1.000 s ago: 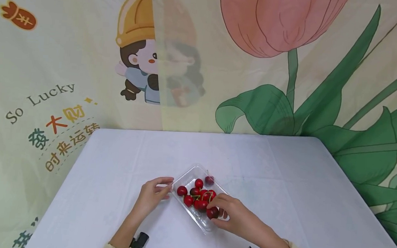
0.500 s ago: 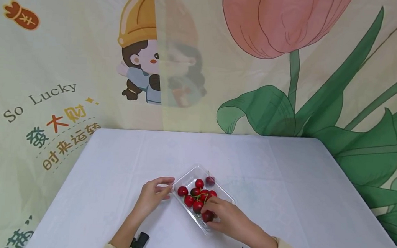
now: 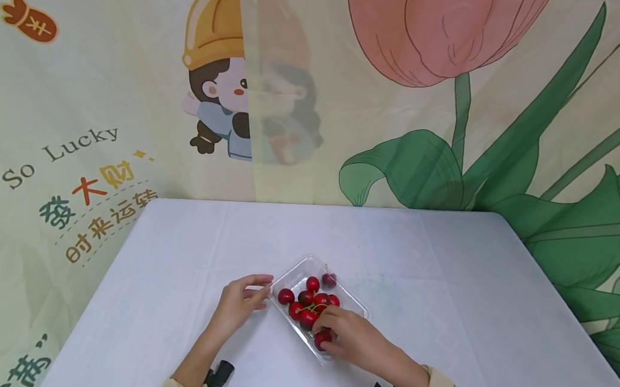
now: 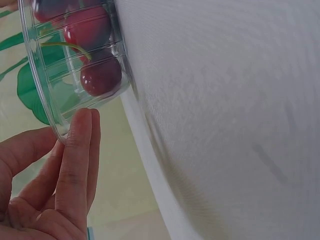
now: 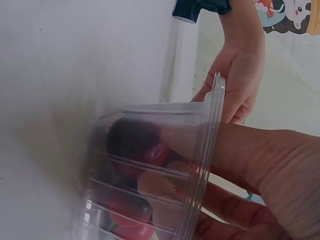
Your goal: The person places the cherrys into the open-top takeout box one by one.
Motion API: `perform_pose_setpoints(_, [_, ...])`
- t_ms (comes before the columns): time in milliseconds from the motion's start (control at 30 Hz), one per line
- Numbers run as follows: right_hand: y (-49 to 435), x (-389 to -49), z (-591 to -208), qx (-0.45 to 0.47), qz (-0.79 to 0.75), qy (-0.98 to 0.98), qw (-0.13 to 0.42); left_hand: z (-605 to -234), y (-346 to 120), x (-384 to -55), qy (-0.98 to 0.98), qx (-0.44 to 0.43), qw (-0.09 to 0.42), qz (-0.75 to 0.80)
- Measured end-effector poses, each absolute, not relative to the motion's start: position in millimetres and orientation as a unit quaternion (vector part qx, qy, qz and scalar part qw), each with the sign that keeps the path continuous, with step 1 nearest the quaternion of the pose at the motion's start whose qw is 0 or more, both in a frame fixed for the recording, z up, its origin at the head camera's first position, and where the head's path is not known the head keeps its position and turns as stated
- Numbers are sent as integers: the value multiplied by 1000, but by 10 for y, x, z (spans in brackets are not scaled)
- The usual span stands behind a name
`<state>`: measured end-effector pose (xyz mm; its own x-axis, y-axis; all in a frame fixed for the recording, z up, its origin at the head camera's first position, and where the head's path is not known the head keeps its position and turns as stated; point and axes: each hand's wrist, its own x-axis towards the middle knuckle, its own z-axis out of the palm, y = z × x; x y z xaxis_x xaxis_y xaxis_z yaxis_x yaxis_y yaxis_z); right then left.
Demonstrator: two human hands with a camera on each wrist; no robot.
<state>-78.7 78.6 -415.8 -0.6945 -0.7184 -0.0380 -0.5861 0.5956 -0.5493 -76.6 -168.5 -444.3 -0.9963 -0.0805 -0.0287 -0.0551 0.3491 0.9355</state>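
A clear plastic tray (image 3: 289, 330) holding several red cherries (image 3: 308, 319) stands on the white-covered table. My right hand (image 3: 356, 337) reaches in over its near right side and pinches a dark red cherry (image 3: 322, 339) between thumb and fingers. Through the tray wall, the right wrist view shows this dark cherry (image 5: 132, 142) low inside. The left hand (image 3: 239, 302) rests at the left corner of the tray. In the left wrist view its fairly straight fingers (image 4: 75, 165) touch the rim and outer wall. Green stems (image 4: 65, 45) show on some cherries.
The white tablecloth (image 3: 220, 241) spreads around the tray. Behind the table hangs a printed cloth (image 3: 289, 186) with tulips, a cartoon figure and lettering. Black wrist straps (image 3: 218, 377) are worn on both arms.
My right hand has moved a little left and down with the dark cherry, lower into the near end of the tray. The left hand has stayed at the corner.
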Motion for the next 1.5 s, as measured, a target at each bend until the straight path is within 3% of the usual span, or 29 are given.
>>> perform_pose_setpoints(233, [887,-914,-3996,-359,-313,869,135,-4422,-1681,-748,-823,33,12,-567])
perform_pose_setpoints(500, [1197,-1364,-3834,-360,-340,868,45,-4409,-1679,-742,-821,38,9,-570])
perform_pose_setpoints(600, [1263,-1592,-3871,-364,-345,864,37,-4414,-1694,-749,-821,39,11,-570])
perform_pose_setpoints(933, [1230,-1980,-4248,-401,-354,832,148,-4436,-1705,-734,-816,42,10,-576])
perform_pose_setpoints(1267, [1096,-2038,-4392,-414,-339,824,187,-4472,-1718,-766,-809,29,14,-587])
perform_pose_setpoints(1500, [1057,-2036,-4466,-406,-336,830,180,-4473,-1731,-772,-817,34,11,-576])
